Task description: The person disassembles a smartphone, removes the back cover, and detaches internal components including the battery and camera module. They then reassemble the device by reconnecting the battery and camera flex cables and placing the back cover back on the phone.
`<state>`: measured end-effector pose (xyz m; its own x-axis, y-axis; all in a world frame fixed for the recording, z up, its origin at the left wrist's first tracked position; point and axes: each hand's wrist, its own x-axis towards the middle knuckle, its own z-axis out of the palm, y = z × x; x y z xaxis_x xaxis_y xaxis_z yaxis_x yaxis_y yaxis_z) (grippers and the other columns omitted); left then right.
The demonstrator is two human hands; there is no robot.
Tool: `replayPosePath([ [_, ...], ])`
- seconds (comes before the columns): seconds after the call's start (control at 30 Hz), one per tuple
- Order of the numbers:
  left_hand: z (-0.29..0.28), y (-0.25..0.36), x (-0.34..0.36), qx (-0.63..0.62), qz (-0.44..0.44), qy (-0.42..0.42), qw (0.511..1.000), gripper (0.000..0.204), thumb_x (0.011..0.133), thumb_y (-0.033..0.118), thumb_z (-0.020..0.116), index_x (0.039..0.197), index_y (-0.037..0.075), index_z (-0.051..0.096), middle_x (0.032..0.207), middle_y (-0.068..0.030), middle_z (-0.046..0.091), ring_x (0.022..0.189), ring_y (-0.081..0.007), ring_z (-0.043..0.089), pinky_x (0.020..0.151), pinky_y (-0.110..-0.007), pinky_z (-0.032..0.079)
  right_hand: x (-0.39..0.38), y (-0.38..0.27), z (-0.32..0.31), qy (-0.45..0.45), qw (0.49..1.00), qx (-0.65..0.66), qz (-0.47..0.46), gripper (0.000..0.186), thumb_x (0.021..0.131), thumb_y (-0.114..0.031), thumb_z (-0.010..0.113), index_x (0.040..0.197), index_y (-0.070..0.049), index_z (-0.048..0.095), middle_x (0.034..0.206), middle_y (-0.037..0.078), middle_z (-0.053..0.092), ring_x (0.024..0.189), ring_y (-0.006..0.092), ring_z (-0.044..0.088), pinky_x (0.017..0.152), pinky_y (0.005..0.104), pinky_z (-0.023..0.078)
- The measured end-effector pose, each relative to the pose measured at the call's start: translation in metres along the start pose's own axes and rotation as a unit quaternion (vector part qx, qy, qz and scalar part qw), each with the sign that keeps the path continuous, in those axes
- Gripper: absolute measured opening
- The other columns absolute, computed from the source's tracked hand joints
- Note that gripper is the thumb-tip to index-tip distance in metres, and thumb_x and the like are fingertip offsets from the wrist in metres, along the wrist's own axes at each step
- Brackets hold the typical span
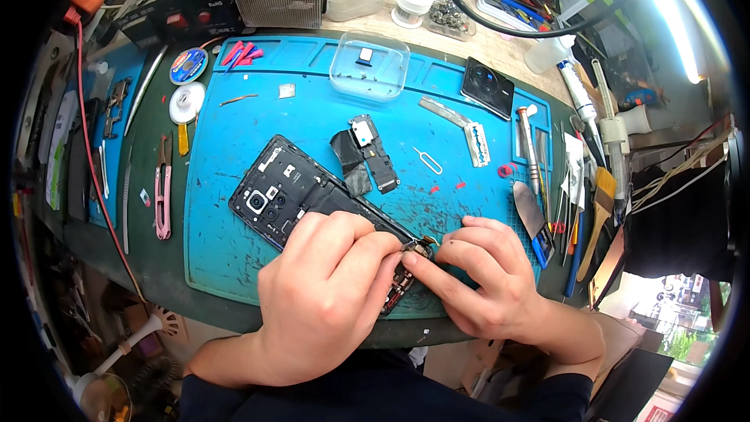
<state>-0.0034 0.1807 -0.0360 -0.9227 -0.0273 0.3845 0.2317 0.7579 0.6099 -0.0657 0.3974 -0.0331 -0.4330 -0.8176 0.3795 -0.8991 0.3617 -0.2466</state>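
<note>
An opened smartphone (293, 176) lies slantwise on the blue mat, its back cover off and its cameras at the upper left end. My left hand (324, 289) is closed at the lower right end, thumb and forefinger pinched on the phone there. My right hand (488, 281) is closed too, its forefinger and thumb on the same end. Between the fingertips shows a small circuit board (423, 249); the fingers hide much of it. Beyond the phone lies a removed black inner cover (377, 158) with a dark flexible sheet (348, 158) beside it.
The blue repair mat (223, 254) also bears a SIM pin (428, 159), a razor blade (476, 144), a camera cover (488, 87) and a clear plastic box (369, 66). A pink cutter (163, 191) lies left. Screwdrivers, a blade tool (533, 215) and a brush (598, 207) lie right.
</note>
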Motion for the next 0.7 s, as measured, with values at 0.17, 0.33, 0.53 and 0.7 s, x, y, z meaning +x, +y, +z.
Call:
replayPosePath([
  [0.17,-0.0029,0.0039,0.0013,-0.022,-0.017,-0.004,1.0,0.024,0.074,-0.002,0.086,0.094,0.008,0.076,0.089,-0.005,0.066,0.078,-0.0254,0.064,0.06,-0.037,0.051,0.0014,0.0002,-0.0012,-0.003,1.0,0.003,-0.002,0.041,0.079,-0.014,0.071,0.118,-0.008,0.082,0.101,0.003,0.067,0.098,0.02,0.068,0.098,0.0432,0.057],
  [0.33,-0.0015,0.0031,0.001,-0.022,-0.016,-0.001,1.0,0.025,0.073,-0.001,0.086,0.093,0.008,0.076,0.089,-0.0041,0.066,0.077,-0.0251,0.064,0.06,-0.037,0.051,0.002,0.0002,-0.0006,0.001,1.0,0.001,-0.002,0.039,0.079,-0.013,0.073,0.117,-0.009,0.082,0.101,0.002,0.067,0.099,0.0196,0.068,0.097,0.0427,0.057],
  [0.53,-0.0014,0.0033,0.0008,-0.018,-0.017,-0.001,1.0,0.025,0.073,-0.001,0.086,0.093,0.009,0.075,0.089,-0.0033,0.066,0.078,-0.0246,0.064,0.06,-0.037,0.051,0.0047,0.0026,-0.0033,-0.01,0.999,0.031,0.005,0.04,0.078,-0.011,0.076,0.116,-0.009,0.083,0.1,0.001,0.068,0.099,0.0188,0.068,0.099,0.044,0.056],
  [0.7,-0.0018,0.0039,0.001,-0.017,-0.017,-0.002,1.0,0.025,0.073,-0.001,0.086,0.094,0.009,0.075,0.089,-0.0034,0.066,0.078,-0.0244,0.064,0.06,-0.037,0.051,0.0062,0.0053,-0.0058,-0.022,0.998,0.063,0.015,0.042,0.075,-0.009,0.078,0.117,-0.009,0.082,0.1,0.0,0.069,0.099,0.0193,0.068,0.101,0.0452,0.055],
])
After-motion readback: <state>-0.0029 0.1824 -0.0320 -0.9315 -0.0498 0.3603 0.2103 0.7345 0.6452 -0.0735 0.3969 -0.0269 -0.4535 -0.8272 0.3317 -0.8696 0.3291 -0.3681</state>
